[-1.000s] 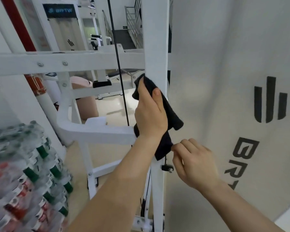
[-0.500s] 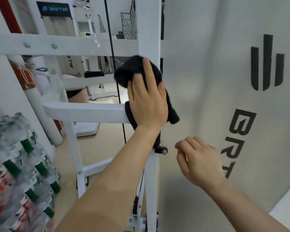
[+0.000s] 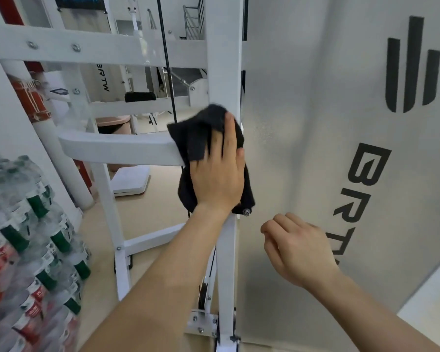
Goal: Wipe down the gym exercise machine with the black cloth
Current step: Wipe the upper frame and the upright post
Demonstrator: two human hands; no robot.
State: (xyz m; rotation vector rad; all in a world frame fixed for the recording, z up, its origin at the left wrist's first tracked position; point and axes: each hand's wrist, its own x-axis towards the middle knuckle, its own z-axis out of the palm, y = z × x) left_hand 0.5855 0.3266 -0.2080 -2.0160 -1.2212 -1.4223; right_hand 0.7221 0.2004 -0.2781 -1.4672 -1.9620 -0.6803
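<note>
The white gym machine has a vertical post point(image 3: 222, 59) and a curved cross arm point(image 3: 117, 148) joining it from the left. My left hand point(image 3: 219, 179) presses the black cloth point(image 3: 193, 138) flat against the post where the arm meets it, fingers straight and pointing up. The cloth bunches above my fingertips and hangs below my palm. My right hand point(image 3: 295, 250) hovers lower right of the cloth, fingers loosely curled, holding nothing and apart from the cloth.
A grey branded shroud panel point(image 3: 302, 123) fills the right side behind the post. A black cable point(image 3: 167, 72) runs down just left of the post. A small bolt knob point(image 3: 246, 212) sticks out below the cloth. Stacked packs of water bottles point(image 3: 28, 250) stand at lower left.
My left hand has flattened on the cloth and slid it along the post at the cross-arm joint. My right hand has drawn away from the cloth's lower edge.
</note>
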